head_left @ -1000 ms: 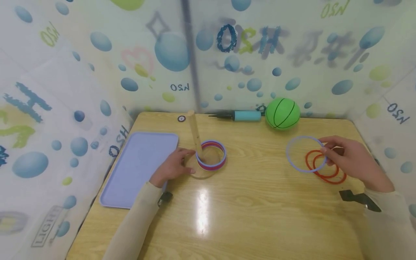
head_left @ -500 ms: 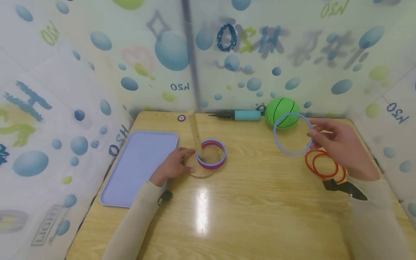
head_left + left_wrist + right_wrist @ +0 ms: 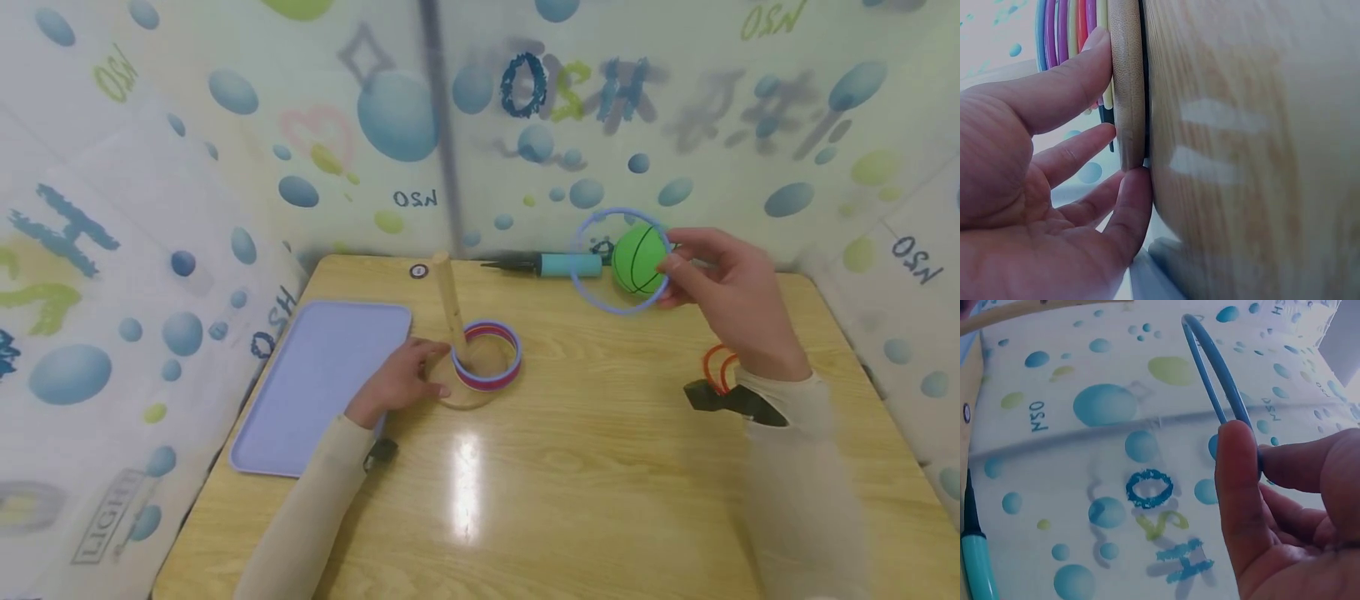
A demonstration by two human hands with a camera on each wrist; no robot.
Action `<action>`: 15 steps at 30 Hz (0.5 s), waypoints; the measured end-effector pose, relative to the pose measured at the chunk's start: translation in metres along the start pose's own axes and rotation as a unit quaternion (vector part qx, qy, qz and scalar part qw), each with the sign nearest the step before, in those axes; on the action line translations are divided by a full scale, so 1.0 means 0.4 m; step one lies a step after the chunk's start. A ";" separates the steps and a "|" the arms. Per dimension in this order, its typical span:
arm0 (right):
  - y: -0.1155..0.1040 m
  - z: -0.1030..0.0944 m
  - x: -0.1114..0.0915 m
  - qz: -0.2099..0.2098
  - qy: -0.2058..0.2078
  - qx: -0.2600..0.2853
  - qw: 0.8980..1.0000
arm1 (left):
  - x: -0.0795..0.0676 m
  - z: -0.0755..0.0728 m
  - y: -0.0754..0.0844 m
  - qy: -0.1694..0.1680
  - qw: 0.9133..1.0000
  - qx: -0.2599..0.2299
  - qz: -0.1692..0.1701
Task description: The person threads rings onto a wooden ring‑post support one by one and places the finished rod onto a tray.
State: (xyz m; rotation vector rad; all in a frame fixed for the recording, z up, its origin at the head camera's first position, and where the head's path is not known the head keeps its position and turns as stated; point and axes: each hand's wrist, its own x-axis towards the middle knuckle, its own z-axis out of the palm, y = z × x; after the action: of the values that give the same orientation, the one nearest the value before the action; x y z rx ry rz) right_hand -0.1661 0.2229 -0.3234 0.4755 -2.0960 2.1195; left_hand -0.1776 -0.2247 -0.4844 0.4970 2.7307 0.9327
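Note:
My left hand point(image 3: 399, 382) holds the round wooden base point(image 3: 465, 403) of a ring-toss stand, its thumb and fingers at the base's edge point(image 3: 1129, 87). A wooden peg point(image 3: 450, 304) rises from this base, leaning slightly in the head view. Stacked rings point(image 3: 489, 385) lie round the peg, blue on top; the left wrist view shows purple, red and yellow ones too. Off to the right, my right hand point(image 3: 723, 287) pinches one light blue ring point(image 3: 626, 312) between thumb and fingers, raised above the table. In the right wrist view that ring point(image 3: 1233, 390) appears nearly edge-on.
Red rings point(image 3: 708, 367) lie on the table, partly hidden behind the right wrist. At the back stand a green ball point(image 3: 633, 260) and a teal hand pump point(image 3: 570, 266), with a small round disc point(image 3: 418, 271) nearby. A lavender tray point(image 3: 322, 375) lies at left.
The right hand has carried the light blue ring up, left and away from the red rings, so it now overlaps the ball and pump in the head view. The left hand stays put.

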 end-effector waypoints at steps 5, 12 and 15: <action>-0.002 0.072 0.039 -0.012 -0.022 0.044 0.999 | 0.002 0.001 0.002 -0.002 1.000 0.000 -0.011; 0.011 0.178 0.083 -0.022 -0.044 0.080 0.996 | 0.003 0.001 0.000 -0.001 1.000 0.000 -0.010; 0.014 0.225 0.100 -0.015 -0.054 0.072 0.996 | 0.004 0.002 -0.002 -0.002 1.000 -0.004 -0.012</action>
State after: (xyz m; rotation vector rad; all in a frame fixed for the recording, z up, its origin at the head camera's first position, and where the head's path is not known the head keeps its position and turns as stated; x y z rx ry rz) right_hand -0.1932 0.1282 -0.3174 0.6482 -1.9850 2.2863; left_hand -0.1789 -0.2242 -0.4858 0.4646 2.7210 0.9365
